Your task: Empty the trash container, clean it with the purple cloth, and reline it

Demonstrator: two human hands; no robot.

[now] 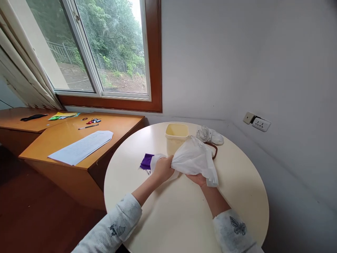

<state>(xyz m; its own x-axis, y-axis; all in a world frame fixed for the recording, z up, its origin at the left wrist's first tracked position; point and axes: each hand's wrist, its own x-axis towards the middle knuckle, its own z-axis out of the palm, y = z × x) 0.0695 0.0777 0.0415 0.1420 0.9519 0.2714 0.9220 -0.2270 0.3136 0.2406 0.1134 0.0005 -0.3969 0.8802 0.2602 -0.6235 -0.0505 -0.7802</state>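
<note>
A thin white plastic bag point(193, 158) is stretched between my two hands above the round table. My left hand point(163, 168) is closed round its gathered left part, and a loose end sticks out past the fist. Palm up, my right hand point(197, 179) holds the bag from below; the plastic drapes over it and hides most of its fingers. Just behind the bag stands an open, pale yellow plastic container point(177, 138). A purple cloth point(146, 161) with a frayed edge lies left of my left hand.
Crumpled clear-white plastic point(209, 135) and a brown loop-shaped thing point(214, 150) lie at the back right of the round cream table point(184, 218). On the wooden desk point(123, 123) to the left are paper sheets point(81, 147), a pen point(88, 127) and small items. The wall stands close behind.
</note>
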